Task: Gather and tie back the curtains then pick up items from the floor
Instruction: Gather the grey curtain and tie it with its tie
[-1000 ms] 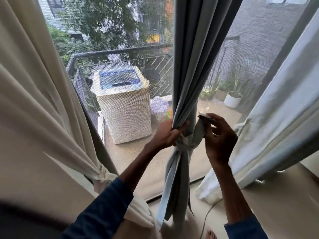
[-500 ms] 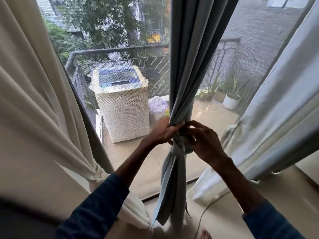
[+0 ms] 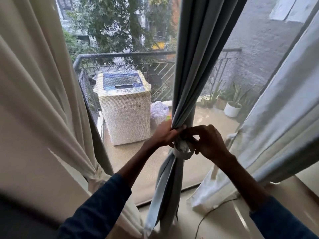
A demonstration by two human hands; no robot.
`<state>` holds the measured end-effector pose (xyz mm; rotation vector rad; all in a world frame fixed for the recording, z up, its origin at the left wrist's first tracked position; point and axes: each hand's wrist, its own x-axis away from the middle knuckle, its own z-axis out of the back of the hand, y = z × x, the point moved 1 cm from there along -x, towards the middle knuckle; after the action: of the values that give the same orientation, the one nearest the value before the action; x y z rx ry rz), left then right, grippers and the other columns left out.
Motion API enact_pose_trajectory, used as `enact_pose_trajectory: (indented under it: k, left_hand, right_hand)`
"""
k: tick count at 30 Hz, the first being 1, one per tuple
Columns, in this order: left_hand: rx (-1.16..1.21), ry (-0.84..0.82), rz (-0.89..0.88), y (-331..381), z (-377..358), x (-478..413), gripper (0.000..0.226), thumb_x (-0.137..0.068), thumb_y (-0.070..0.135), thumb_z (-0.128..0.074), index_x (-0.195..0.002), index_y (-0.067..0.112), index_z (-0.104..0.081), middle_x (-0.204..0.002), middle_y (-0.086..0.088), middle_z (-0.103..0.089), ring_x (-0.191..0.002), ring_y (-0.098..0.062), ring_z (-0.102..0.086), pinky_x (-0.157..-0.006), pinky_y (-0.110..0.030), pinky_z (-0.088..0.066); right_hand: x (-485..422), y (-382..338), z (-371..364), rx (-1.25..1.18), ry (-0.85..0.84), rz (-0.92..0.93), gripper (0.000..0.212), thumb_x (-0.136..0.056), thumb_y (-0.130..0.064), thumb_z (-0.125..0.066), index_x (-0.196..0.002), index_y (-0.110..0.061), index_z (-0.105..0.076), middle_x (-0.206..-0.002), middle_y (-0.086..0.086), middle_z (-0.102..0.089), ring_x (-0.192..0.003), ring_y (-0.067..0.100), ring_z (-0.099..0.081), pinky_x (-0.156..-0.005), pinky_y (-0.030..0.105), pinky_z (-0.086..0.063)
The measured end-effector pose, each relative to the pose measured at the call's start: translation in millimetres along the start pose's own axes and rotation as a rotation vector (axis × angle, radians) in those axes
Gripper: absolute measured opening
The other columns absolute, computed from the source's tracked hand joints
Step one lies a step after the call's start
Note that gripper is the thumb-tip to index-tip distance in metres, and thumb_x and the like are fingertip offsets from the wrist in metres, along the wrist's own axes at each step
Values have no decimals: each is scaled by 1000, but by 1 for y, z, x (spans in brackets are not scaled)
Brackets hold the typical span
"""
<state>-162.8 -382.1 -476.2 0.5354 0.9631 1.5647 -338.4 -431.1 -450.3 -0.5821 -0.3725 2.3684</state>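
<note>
Clutching the grey curtain (image 3: 198,66) at frame centre, your left grip (image 3: 163,135) curls round its folds; your right grip (image 3: 209,144) pinches the tie (image 3: 183,154) around it. At right, a white pot (image 3: 232,110) holds a plant (image 3: 236,94).

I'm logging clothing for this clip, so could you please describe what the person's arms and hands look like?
The left sleeve and right sleeve are dark navy blue fabric, plain with no visible markings, and end partway up the forearms. The left hand and right hand are bare, with no gloves, rings or watch visible.

Screened window (image 3: 120,31); balcony (image 3: 212,121) w/ washer (image 3: 126,109)
</note>
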Motion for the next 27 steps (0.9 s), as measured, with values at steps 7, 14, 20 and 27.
enact_pose_trajectory:
  k: [7, 14, 20, 27]
  left_hand:
    - [-105, 17, 5, -10, 0, -3, 57, -86, 57, -48, -94, 5, -69, -87, -15, -72, -80, -30, -70, -73, -44, -58]
    - [-152, 22, -26, -16, 3, -10, 65, -84, 65, -42, -90, 5, -67, -85, -14, -69, -80, -30, -67, -74, -43, -56]
    - [-201, 23, -67, -18, 1, -15, 59, -85, 64, -39, -88, 11, -65, -86, -14, -69, -82, -33, -66, -75, -44, -54]
    - [-190, 7, -74, -14, -3, -19, 57, -85, 56, -44, -86, 4, -68, -83, -14, -71, -79, -33, -67, -74, -43, -54]
  right_hand:
    - [7, 5, -12, -75, 64, 142, 25, -84, -15, -74, -100, -34, -74, -92, -11, -73, -74, 10, -68, -64, 38, -56]
    - [10, 8, -7, 22, -1, 204, 37, -95, -25, -50, -130, -39, -52, -106, -5, -70, -87, 26, -70, -65, 45, -55]
    - [10, 5, -6, 148, -115, 225, 42, -83, -20, -47, -118, -39, -61, -114, -7, -52, -91, 20, -63, -58, 35, -50]
    - [0, 10, 6, 192, -142, 292, 21, -72, -11, -53, -88, -6, -66, -80, 13, -62, -70, 42, -64, -55, 44, -51]
